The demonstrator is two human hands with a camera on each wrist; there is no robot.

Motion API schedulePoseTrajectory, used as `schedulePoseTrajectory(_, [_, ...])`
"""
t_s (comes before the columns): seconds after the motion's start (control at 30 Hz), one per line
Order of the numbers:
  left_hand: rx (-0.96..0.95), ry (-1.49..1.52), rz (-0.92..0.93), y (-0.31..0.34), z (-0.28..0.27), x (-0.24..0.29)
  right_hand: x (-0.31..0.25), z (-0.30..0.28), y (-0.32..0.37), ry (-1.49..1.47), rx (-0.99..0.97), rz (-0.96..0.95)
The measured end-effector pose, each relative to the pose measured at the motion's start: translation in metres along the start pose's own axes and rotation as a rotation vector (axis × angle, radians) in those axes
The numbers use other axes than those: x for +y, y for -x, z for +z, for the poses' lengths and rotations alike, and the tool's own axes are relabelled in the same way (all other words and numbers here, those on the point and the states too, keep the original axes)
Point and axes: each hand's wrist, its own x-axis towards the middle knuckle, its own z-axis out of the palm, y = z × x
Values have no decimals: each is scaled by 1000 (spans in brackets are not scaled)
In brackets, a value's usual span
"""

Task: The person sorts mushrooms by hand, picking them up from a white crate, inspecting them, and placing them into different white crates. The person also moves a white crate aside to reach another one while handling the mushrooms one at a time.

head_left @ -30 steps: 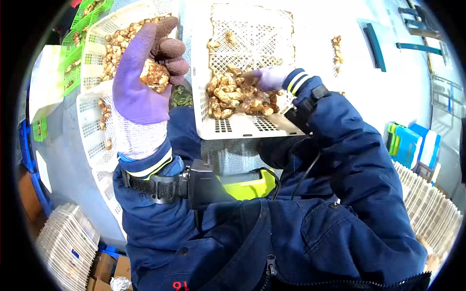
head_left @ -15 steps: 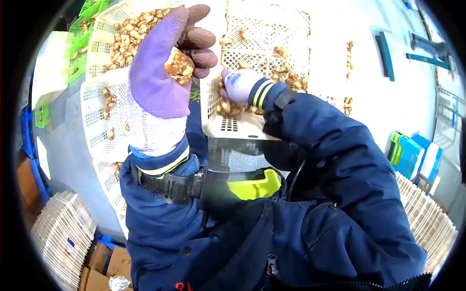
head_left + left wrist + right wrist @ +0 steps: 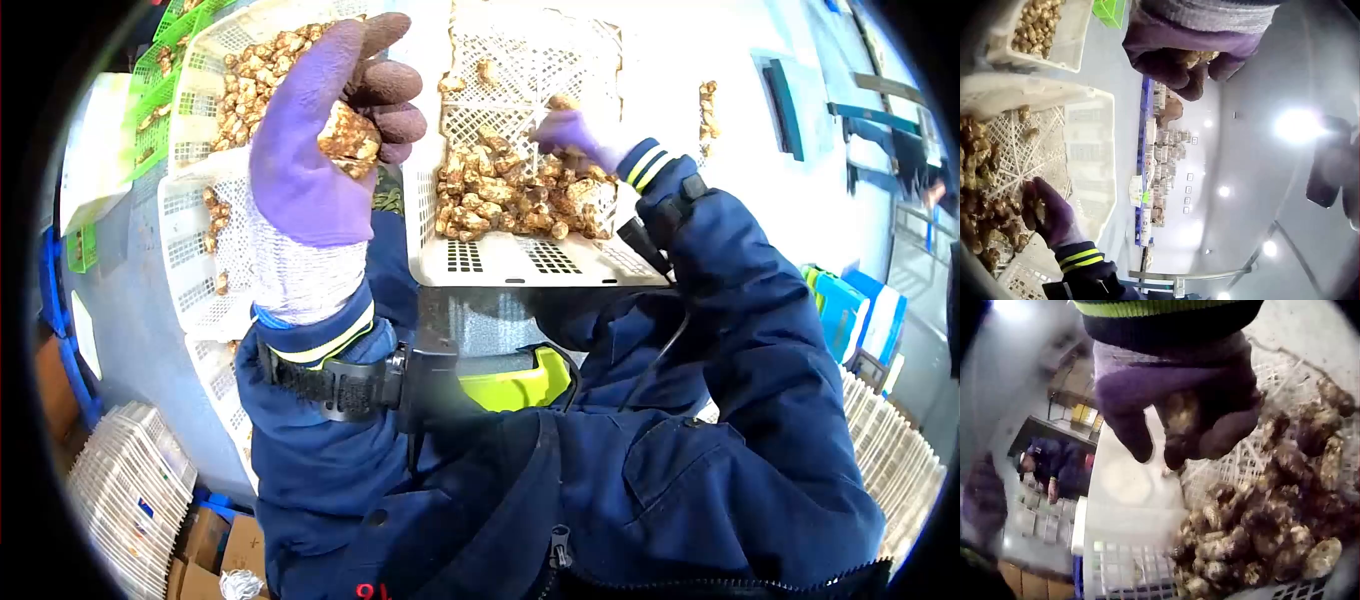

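Observation:
My left hand point(image 3: 305, 185), in a purple-coated glove, is raised left of the white crate point(image 3: 425, 262), fingers and thumb curled round brown-and-cream mushrooms point(image 3: 350, 142). The palm hides part of this bundle, but some shows between the fingers in the left wrist view. My gloved right hand point(image 3: 582, 138) is over the crate, just beyond a pile of mushrooms point(image 3: 500, 200) at the near side. It grips a mushroom point(image 3: 1182, 412), seen under the curled fingers in the right wrist view. A few single mushrooms point(image 3: 487, 70) lie on the crate's far mesh floor.
At left stands a white crate heaped with mushrooms point(image 3: 255, 85), with a sparsely filled white crate point(image 3: 190, 285) nearer me. Green baskets point(image 3: 150, 125) line the far left. Stacked white crates point(image 3: 135, 500) stand at lower left. A person point(image 3: 1054, 462) is in the background.
My right hand swept left across the pile, then moved back right and away from me, now with a mushroom in its fingers. My left hand keeps its hold, having shifted slightly.

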Motion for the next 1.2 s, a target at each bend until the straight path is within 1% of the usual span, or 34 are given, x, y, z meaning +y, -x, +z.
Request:
schedulePoseTrajectory(0.03, [-8, -19, 16, 0, 0, -1, -12, 9, -4, 388, -21, -4])
schedulePoseTrajectory(0.1, [-23, -57, 41, -1, 0, -4, -7, 37, -18, 687, -105, -194])
schedulePoseTrajectory(0.13, [-48, -19, 26, -3, -2, -5, -9, 47, -21, 782, -109, -149])
schedulePoseTrajectory(0.17, [-26, -31, 39, -4, -1, -5, -11, 54, -27, 932, -151, -116])
schedulePoseTrajectory(0.23, [12, -54, 62, -2, 7, -6, -1, 68, -44, 1006, -183, -136])
schedulePoseTrajectory(0.27, [-6, -191, 146, 1, 8, -9, 3, 72, -49, 1010, -155, -166])
schedulePoseTrajectory(0.3, [-39, -128, 109, -2, 5, -8, -5, 72, -49, 966, -180, -103])
schedulePoseTrajectory(0.37, [-112, 5, 28, -6, -2, -5, 1, 67, -61, 954, -228, -130])
schedulePoseTrajectory(0.4, [-121, 46, 14, -6, 0, -4, -7, 57, -51, 730, -260, -44])
schedulePoseTrajectory(0.43, [-76, -41, 47, -4, 4, -2, -12, 44, -37, 504, -292, 39])
schedulePoseTrajectory(0.47, [-29, -126, 78, -1, 10, -2, 5, 32, -38, 121, -301, 155])
schedulePoseTrajectory(0.5, [15, -210, 109, 1, 14, -3, 15, 17, -26, -239, -212, 68])
schedulePoseTrajectory(0.53, [-37, -126, 143, 3, 8, -6, 23, 3, -17, -279, -204, -71])
schedulePoseTrajectory(0.6, [-56, -94, 74, -2, 3, -4, 39, -27, 1, -363, -199, -351])
schedulePoseTrajectory(0.63, [-62, -78, 43, -3, 3, -3, 14, -24, 25, -779, -272, -323])
schedulePoseTrajectory(0.67, [1, -145, 123, 0, 10, -7, 16, -29, 25, -788, -265, -329])
schedulePoseTrajectory(0.7, [-9, -129, 86, -1, 11, -6, 17, -33, 26, -798, -260, -334])
schedulePoseTrajectory(0.73, [-16, -116, 49, -3, 10, -4, 12, -29, 27, -763, -131, -307])
schedulePoseTrajectory(0.77, [-22, -104, 11, -3, 9, -3, 16, -26, 17, -723, -82, -243])
schedulePoseTrajectory(0.83, [-32, -94, 29, -3, 8, -5, 11, -15, -2, -640, 11, -115])
schedulePoseTrajectory(0.87, [-34, -89, 40, -3, 8, -6, 8, -13, -8, -289, 121, 11])
schedulePoseTrajectory(0.9, [-52, -128, 76, -2, 8, -7, -11, -7, -7, 51, 185, 166])
schedulePoseTrajectory(0.97, [-82, -205, 150, 0, 6, -9, -2, -1, -24, 477, 250, 78])
schedulePoseTrajectory(1.0, [-156, -74, 115, -2, 0, -6, 0, 1, -29, 565, 213, 9])
schedulePoseTrajectory(1.1, [16, 22, 164, 2, 8, -9, 6, 16, -47, 829, 143, -67])
schedulePoseTrajectory(1.13, [0, -26, 188, 2, 4, -11, 0, 22, -48, 926, 61, -17])
schedulePoseTrajectory(1.17, [3, -4, 127, 1, 2, -8, 15, 30, -67, 993, -11, 13])
schedulePoseTrajectory(1.2, [7, 18, 66, -1, 0, -5, 13, 37, -67, 962, 22, 26])
